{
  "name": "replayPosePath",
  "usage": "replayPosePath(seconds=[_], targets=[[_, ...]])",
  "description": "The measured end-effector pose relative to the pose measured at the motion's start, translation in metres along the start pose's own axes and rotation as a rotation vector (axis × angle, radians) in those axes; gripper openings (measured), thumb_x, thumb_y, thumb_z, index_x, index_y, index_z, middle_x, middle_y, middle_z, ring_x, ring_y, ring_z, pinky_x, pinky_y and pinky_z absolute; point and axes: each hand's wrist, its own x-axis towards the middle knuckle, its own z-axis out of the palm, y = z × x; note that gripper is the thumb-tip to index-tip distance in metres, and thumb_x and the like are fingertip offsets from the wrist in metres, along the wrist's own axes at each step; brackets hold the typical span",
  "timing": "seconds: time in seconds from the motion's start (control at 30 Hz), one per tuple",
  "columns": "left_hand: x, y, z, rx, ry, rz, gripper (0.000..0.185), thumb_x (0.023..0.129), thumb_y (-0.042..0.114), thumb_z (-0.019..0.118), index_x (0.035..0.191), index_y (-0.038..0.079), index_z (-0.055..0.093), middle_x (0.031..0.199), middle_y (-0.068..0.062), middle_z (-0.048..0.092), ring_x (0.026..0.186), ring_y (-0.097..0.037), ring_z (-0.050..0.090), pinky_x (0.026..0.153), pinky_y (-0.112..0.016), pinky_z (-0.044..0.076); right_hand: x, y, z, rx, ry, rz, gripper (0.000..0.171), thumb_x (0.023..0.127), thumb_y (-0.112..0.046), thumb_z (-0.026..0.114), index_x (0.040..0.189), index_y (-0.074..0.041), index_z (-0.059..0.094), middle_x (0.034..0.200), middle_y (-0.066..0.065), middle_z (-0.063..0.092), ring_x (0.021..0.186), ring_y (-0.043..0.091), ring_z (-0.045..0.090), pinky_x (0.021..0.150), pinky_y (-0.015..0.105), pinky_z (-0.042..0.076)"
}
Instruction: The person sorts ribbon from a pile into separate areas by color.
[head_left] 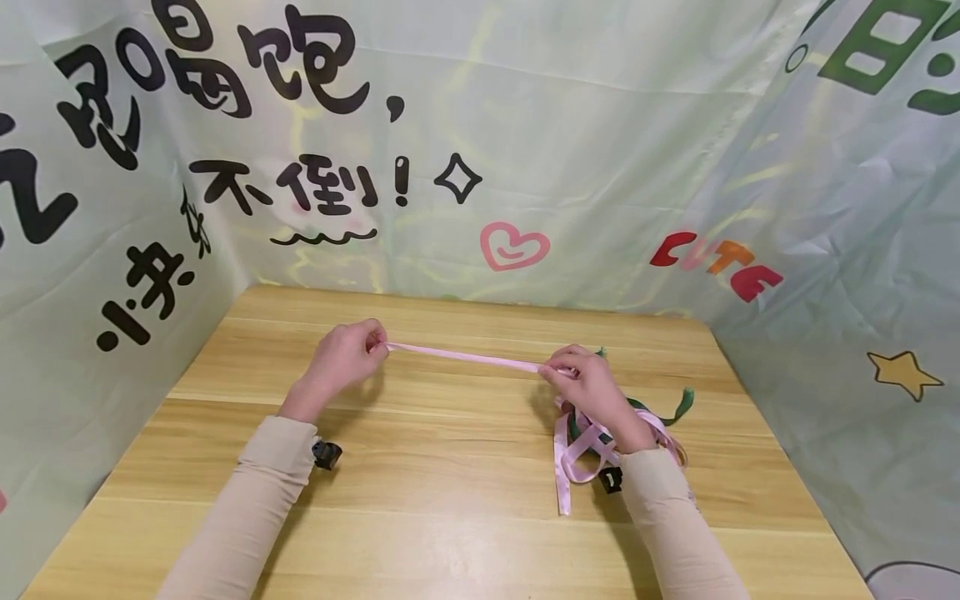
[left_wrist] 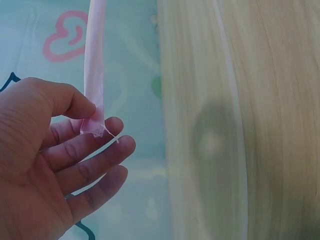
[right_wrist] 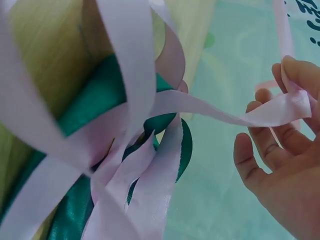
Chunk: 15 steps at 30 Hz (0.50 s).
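My left hand (head_left: 341, 358) pinched the frayed end of a pink ribbon (head_left: 461, 357) between thumb and fingers, above the wooden table (head_left: 450, 517). The ribbon ran taut to my right hand (head_left: 592, 387), which pinched it further along. Under that hand lay a heap of pink and green ribbons (head_left: 581, 442).

A small makeshift recording booth rather than a lived-in room. A pale wooden counter (head_left: 450, 500) fills the lower frame, boxed in on the left, back and right by wrinkled light green printed cloth (head_left: 600, 150) bearing black Chinese characters, a pink heart (head_left: 513, 247), a yellow star (head_left: 903, 372) and the word "CUTE" (head_left: 716, 265).
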Motion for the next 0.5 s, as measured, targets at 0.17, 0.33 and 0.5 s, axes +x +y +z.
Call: replayPosePath(seconds=[0.17, 0.33, 0.5], targets=[[-0.002, -0.005, -0.006, 0.004, 0.002, -0.003, 0.011, 0.098, 0.021, 0.063, 0.094, 0.011, 0.066, 0.073, 0.000, 0.064, 0.059, -0.016, 0.050, 0.061, -0.033, 0.039, -0.001, 0.003, -0.003, 0.022, -0.008, 0.023, 0.018, 0.102, -0.025, 0.071, 0.106, -0.010, 0.082, 0.116, 0.007, 0.073, 0.097, 0.020, 0.065, 0.081, 0.030, 0.054], [-0.004, -0.012, -0.012, 0.014, 0.028, 0.002, 0.011, 0.096, 0.022, 0.062, 0.089, 0.013, 0.064, 0.069, 0.001, 0.061, 0.057, -0.016, 0.048, 0.060, -0.033, 0.037, -0.002, 0.006, -0.005, 0.038, 0.010, 0.017, 0.021, 0.103, -0.025, 0.068, 0.107, -0.008, 0.081, 0.118, 0.010, 0.073, 0.098, 0.021, 0.065, 0.079, 0.029, 0.052], [-0.006, -0.017, -0.016, 0.019, 0.033, -0.008, 0.012, 0.096, 0.022, 0.062, 0.089, 0.013, 0.064, 0.071, 0.000, 0.062, 0.059, -0.017, 0.050, 0.061, -0.033, 0.038, -0.003, 0.006, -0.007, 0.071, 0.006, 0.043, 0.023, 0.105, -0.023, 0.066, 0.109, -0.006, 0.080, 0.110, 0.009, 0.075, 0.088, 0.017, 0.062, 0.076, 0.027, 0.050]])
